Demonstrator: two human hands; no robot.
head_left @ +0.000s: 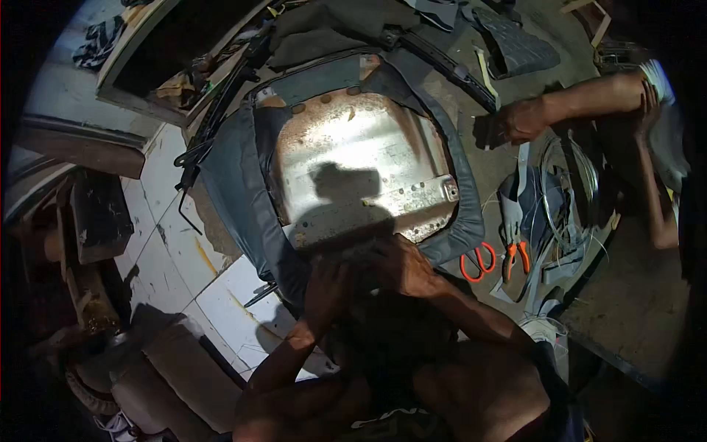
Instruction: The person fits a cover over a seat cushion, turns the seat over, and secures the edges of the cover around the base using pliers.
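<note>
Seat cushion (346,151) lay metal side up on the floor before us, its dark cover (228,195) wrapped around a bare pan (420,158). Our left hand (328,286) and right hand (406,269) were at its near edge; shadow hid the fingertips, so we could not tell whether they gripped. We judged the step in hand to be work on that edge, the next move calling for a steady hold. Red handle loops (478,263) showed to the right, their other end hidden, beside orange-handled pliers (513,254). Beyond, a co-worker's hand (523,121) met dark, unclear material.
</note>
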